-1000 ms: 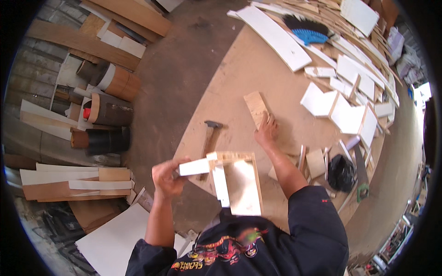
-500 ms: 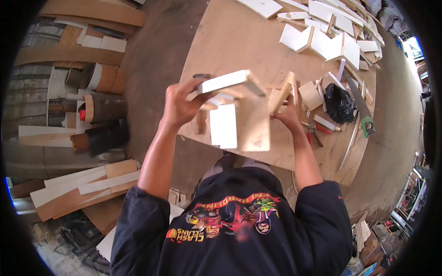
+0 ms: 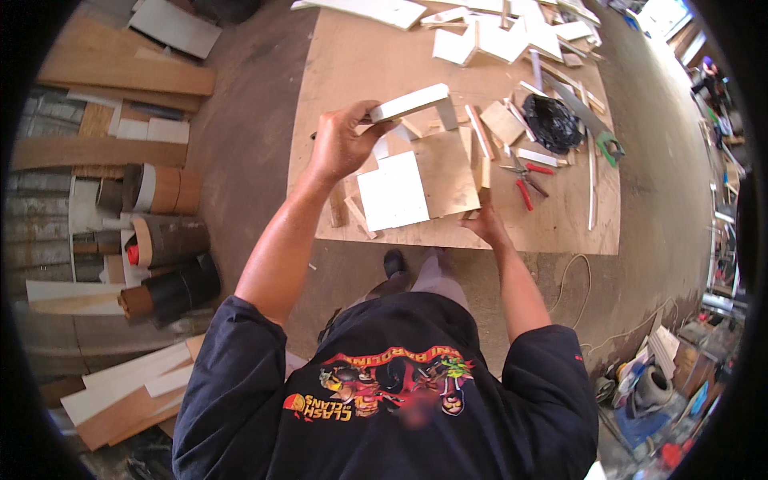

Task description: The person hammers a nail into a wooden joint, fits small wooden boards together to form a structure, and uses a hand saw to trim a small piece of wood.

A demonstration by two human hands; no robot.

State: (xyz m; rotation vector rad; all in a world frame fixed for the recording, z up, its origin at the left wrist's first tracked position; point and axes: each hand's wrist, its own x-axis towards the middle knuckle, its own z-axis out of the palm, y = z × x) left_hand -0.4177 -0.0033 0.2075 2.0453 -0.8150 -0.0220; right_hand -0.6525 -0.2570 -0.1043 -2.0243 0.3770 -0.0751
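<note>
Over the near part of the wooden worktable, I hold a wooden piece made of boards with both hands. My left hand closes round the end of its raised white-faced board. At its near right corner, my right hand has the fingers closed on the edge; some fingertips are hidden behind the wood. A square white panel lies against the left of the brown face. Whether it is joined to the piece I cannot tell.
To the right on the table are red-handled pliers, a black plastic bag and a green-handled handsaw. White board offcuts pile up at the far end. Rolls of sheet material and planks lie at the left.
The wooden piece has turned, showing more of its white panel. My right hand has moved down and slightly left, from an upright wooden part to the piece's near corner. The view has shifted.
</note>
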